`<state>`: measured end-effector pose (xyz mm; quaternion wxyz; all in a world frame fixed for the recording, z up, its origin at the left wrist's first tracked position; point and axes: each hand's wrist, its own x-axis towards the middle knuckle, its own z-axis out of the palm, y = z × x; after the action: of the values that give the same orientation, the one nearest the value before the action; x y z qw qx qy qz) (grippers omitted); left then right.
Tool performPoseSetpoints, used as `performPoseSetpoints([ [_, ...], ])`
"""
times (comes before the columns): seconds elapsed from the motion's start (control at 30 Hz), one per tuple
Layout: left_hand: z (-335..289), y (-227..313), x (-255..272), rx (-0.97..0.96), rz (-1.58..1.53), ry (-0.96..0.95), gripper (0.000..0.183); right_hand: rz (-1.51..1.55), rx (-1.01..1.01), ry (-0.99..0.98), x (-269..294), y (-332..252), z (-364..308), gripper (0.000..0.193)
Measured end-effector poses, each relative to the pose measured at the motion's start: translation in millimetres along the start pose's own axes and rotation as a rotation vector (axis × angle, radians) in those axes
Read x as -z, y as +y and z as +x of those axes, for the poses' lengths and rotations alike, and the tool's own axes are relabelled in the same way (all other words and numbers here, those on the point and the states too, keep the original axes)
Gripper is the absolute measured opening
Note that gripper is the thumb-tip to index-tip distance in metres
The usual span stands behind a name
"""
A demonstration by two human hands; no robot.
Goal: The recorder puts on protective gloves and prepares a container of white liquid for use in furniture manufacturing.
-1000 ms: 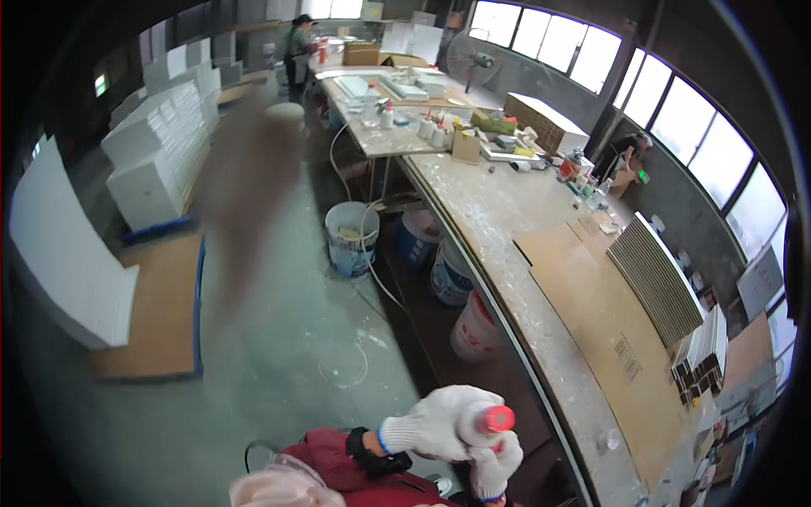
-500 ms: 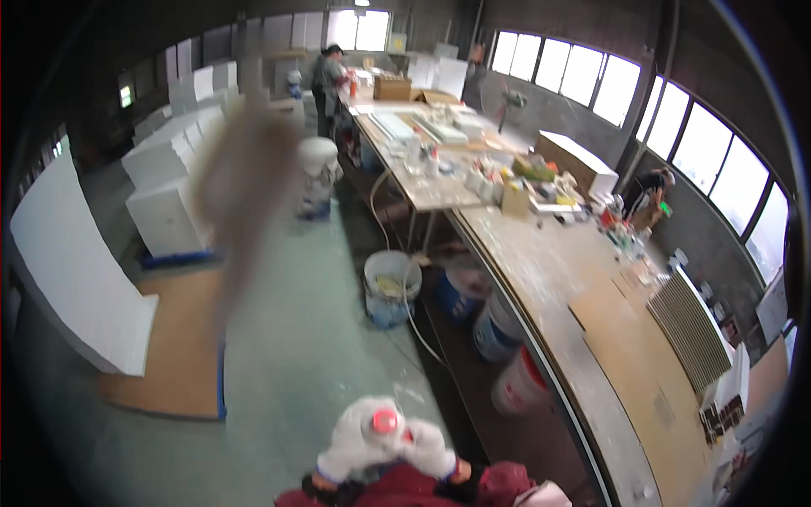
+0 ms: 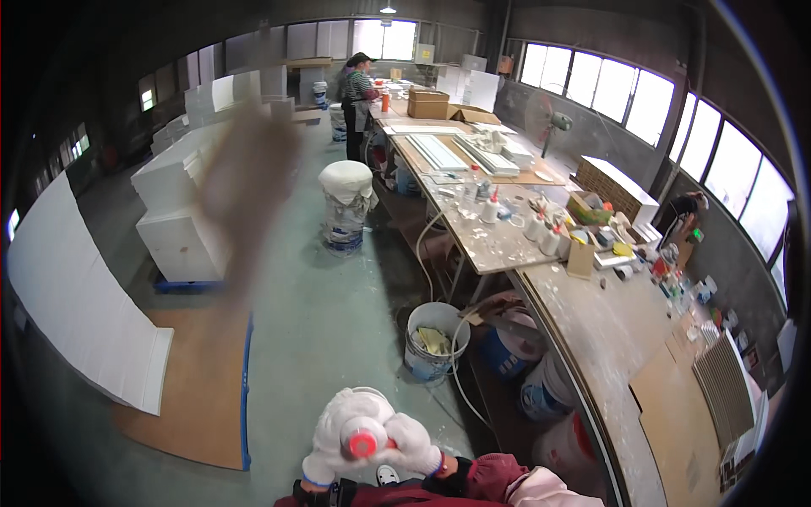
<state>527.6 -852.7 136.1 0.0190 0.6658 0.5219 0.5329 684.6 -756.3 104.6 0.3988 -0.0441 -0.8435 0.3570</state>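
Close to my body, my left hand (image 3: pixel 340 429), in a white knit glove, is closed round a white bottle whose round red cap (image 3: pixel 362 444) faces up toward me. My right hand (image 3: pixel 417 445), gloved the same way, presses against the bottle's right side. A small red piece (image 3: pixel 391 444) shows at its fingertips. Most of the bottle's body is hidden by the gloves, and I cannot tell whether the small red piece is joined to it.
A long worktable (image 3: pixel 583 308) runs along my right, with glue bottles (image 3: pixel 490 208) and cardboard on it. Buckets stand below; one with a hose (image 3: pixel 435 342) juts into the aisle. Left are white panel stacks (image 3: pixel 177 245) and a brown board (image 3: pixel 198 380). Two people work farther off.
My view has shifted, so the table and buckets sit farther right and lower. Both gloved hands appear farther left, still together at the bottle, its red cap now lower in the picture.
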Motion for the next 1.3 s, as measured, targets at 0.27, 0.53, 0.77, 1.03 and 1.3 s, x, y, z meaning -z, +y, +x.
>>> performPoseSetpoints([
  [0.27, 26, -119, -6, 0.769, -0.388, -0.014, 0.055, 0.039, -0.651, -0.251, -36, 89, 74, 0.041],
  [0.53, 129, -272, 24, 0.246, -0.152, -0.167, 0.061, -0.255, -0.275, -0.256, -42, 184, 195, 0.039],
  [0.77, 217, -347, 49, 0.636, -0.646, -0.096, 0.060, -0.016, -0.773, -0.025, -63, 239, 302, 0.038],
  [1.03, 258, -474, 27, 0.613, -0.506, -0.258, 0.056, 0.241, -0.942, 0.029, -71, 355, 351, 0.035],
  [1.3, 401, -491, 39, 0.198, -0.448, -0.188, 0.058, -0.104, -0.365, -0.014, -4, 395, 447, 0.038],
])
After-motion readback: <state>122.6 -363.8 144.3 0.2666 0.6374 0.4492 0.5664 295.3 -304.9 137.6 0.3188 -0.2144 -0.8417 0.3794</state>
